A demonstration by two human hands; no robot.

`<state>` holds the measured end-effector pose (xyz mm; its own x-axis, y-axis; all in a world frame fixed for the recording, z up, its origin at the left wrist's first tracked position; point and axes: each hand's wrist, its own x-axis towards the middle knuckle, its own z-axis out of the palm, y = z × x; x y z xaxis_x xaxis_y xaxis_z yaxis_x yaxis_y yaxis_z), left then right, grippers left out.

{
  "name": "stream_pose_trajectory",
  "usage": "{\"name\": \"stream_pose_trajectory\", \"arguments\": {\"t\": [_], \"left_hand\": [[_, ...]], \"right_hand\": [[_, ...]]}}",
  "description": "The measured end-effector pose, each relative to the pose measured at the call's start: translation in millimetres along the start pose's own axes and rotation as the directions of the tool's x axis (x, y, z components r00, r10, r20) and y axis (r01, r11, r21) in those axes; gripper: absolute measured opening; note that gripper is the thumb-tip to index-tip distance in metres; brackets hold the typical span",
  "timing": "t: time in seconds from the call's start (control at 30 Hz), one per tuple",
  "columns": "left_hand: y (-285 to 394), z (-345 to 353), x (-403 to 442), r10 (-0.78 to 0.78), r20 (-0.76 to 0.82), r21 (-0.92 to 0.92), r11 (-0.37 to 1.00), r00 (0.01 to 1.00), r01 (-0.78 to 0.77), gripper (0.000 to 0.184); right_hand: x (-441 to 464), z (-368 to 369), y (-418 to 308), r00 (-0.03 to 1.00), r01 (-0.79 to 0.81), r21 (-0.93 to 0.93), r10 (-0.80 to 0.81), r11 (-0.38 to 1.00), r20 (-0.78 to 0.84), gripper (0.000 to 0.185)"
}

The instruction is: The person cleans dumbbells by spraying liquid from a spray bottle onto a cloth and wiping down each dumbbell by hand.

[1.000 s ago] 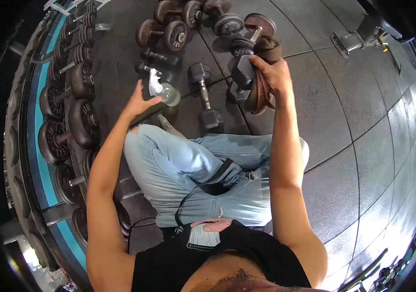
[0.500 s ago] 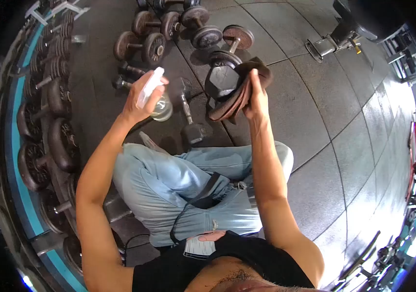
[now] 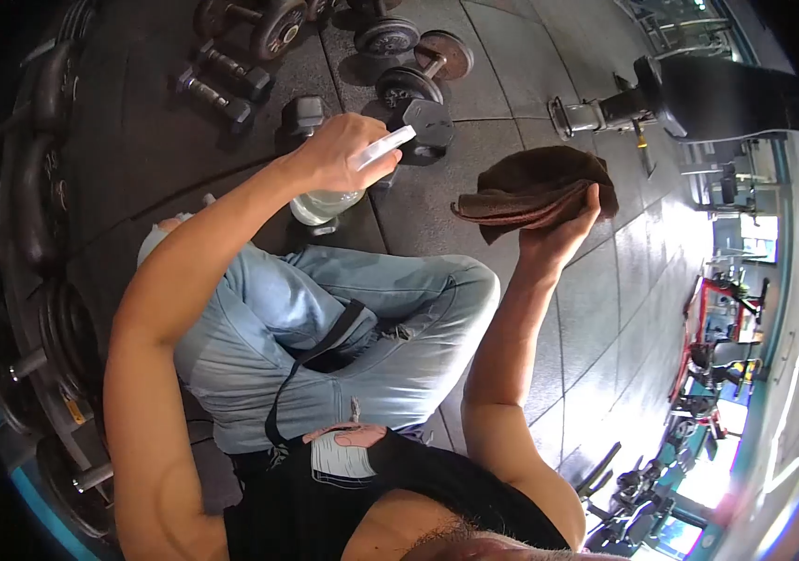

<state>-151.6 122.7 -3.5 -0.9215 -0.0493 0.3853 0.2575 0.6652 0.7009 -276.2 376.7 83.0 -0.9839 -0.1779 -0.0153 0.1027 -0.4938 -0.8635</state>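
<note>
Spray bottle and cloth, each at some risk of slipping
In the head view, my left hand [image 3: 332,154] is wrapped around the spray bottle [image 3: 327,208] near a dumbbell [image 3: 432,131]; my right hand [image 3: 554,238] clamps the bunched cloth [image 3: 544,182], well apart. A weak grip could let the bottle knock that weight, a stray squeeze could slick the floor [image 3: 512,89], and loose folds could slide free.
</note>
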Motion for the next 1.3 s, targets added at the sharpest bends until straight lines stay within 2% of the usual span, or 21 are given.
{"name": "stream_pose_trajectory", "arguments": {"t": [0.07,0.17,0.2,0.27,0.3,0.37,0.4,0.47,0.53,0.6,0.7,0.8,0.83,0.87,0.93,1.0,1.07,1.13,1.17,1.23,1.3], "left_hand": [[-8,2,-3,-0.022,0.033,0.072,0.997,0.999,0.019,0.031],[-18,-15,-11,-0.011,-0.004,0.096,0.995,1.000,0.011,0.025],[-24,-25,-15,-0.011,-0.025,0.087,0.996,1.000,0.013,0.025],[-36,-49,-26,-0.093,-0.182,0.053,0.993,0.979,0.104,0.030],[-43,-59,-32,-0.119,-0.211,0.015,0.992,0.970,0.125,0.033],[-50,-78,-41,-0.212,-0.232,-0.022,0.977,0.949,0.213,0.040],[-63,-79,-43,-0.217,-0.237,0.010,0.974,0.947,0.226,0.039],[-82,-78,-50,-0.269,-0.262,0.020,0.959,0.927,0.284,0.039],[-113,-68,-58,-0.145,-0.309,0.165,0.965,0.940,0.203,0.043],[-158,-58,-65,-0.298,-0.288,0.156,0.923,0.910,0.352,0.046],[-153,-53,-72,-0.487,-0.300,0.088,0.842,0.820,0.532,0.057],[-134,-53,-74,-0.570,-0.277,0.069,0.792,0.774,0.607,0.066],[-139,-51,-79,-0.601,-0.275,0.100,0.758,0.750,0.644,0.092],[-141,-58,-83,-0.598,-0.279,0.107,0.758,0.752,0.643,0.092],[-125,-75,-92,-0.845,-0.092,0.305,0.480,0.527,0.823,0.120],[-113,-95,-97,-0.910,-0.067,0.403,0.351,0.410,0.845,0.137],[-68,-120,-94,-0.909,-0.065,0.393,0.356,0.412,0.847,0.141],[-26,-124,-96,-0.834,-0.320,0.487,0.262,0.449,0.833,0.140],[-10,-116,-100,-0.694,-0.452,0.504,0.319,0.560,0.802,0.126],[1,-94,-90,-0.498,-0.467,0.275,0.703,0.730,0.656,0.109],[13,-52,-70,-0.441,-0.273,0.250,0.825,0.855,0.506,0.087]], "right_hand": [[0,9,-3,0.999,0.049,-0.071,-0.048,0.996,0.021,0.054],[7,26,11,0.962,0.271,-0.381,-0.241,0.884,0.126,0.048],[12,34,22,0.913,0.408,-0.510,-0.328,0.757,0.242,0.046],[12,57,38,0.787,0.575,-0.641,-0.129,0.508,0.603,0.051],[36,42,71,0.637,0.767,-0.592,-0.184,0.248,0.748,0.061],[12,92,92,0.480,0.863,-0.429,0.163,-0.267,0.862,0.068],[14,103,92,0.469,0.870,-0.416,0.182,-0.265,0.864,0.068],[22,114,91,0.685,0.726,-0.641,0.331,-0.247,0.649,0.069],[47,114,98,0.698,0.716,-0.639,0.297,-0.280,0.652,0.072],[77,116,103,0.854,0.506,-0.826,0.275,-0.247,0.441,0.072],[95,114,103,0.934,0.355,-0.903,0.120,-0.240,0.336,0.072],[87,114,96,0.949,0.313,-0.920,0.105,-0.238,0.296,0.072],[81,114,94,0.948,0.317,-0.919,0.104,-0.233,0.301,0.072],[73,114,96,0.938,0.346,-0.915,0.097,-0.207,0.332,0.074],[57,113,96,0.936,0.353,-0.918,0.088,-0.184,0.342,0.075],[50,124,97,0.932,0.358,-0.906,0.144,-0.228,0.332,0.076],[45,135,101,0.915,0.404,-0.887,0.113,-0.224,0.388,0.078],[48,146,105,0.920,0.389,-0.871,0.170,-0.301,0.352,0.080],[53,147,106,0.920,0.390,-0.873,0.168,-0.293,0.355,0.080],[71,143,110,0.915,0.401,-0.871,0.176,-0.285,0.363,0.085],[84,138,110,0.926,0.372,-0.885,0.180,-0.280,0.333,0.086]]}}
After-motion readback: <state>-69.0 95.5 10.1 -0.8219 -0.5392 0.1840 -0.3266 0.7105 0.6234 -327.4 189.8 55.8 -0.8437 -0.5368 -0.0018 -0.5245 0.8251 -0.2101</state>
